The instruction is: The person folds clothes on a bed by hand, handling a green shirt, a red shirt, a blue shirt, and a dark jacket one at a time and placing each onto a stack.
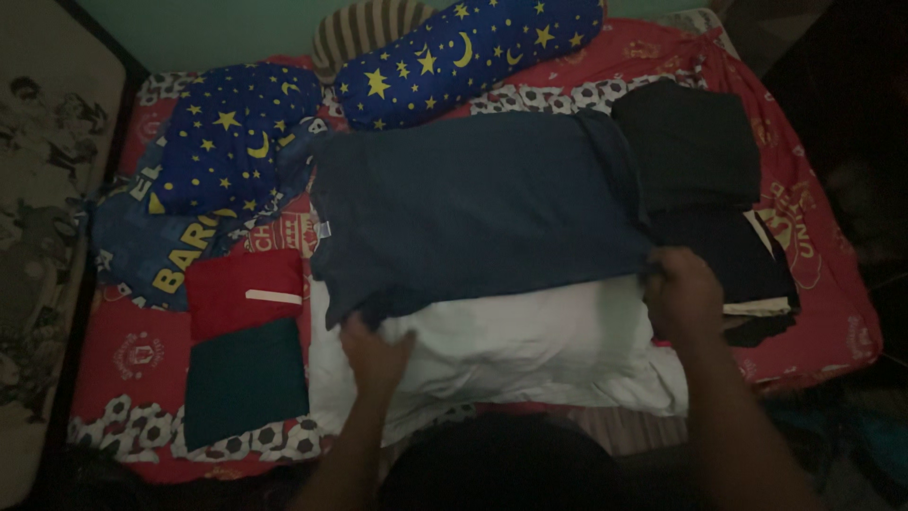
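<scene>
A dark blue garment (482,208) lies spread flat across the middle of the bed, its near edge resting on a white pillow (530,345). My left hand (374,355) grips the garment's near left corner over the pillow. My right hand (683,293) holds the near right corner, beside a stack of folded dark clothes (705,189).
Folded red cloth (244,289) and folded dark green cloth (244,378) lie at the left on the red patterned bedsheet (832,312). A star-and-moon blue bolster (463,52) and a matching pillow (227,137) lie at the far side. A wall panel (38,189) borders the left.
</scene>
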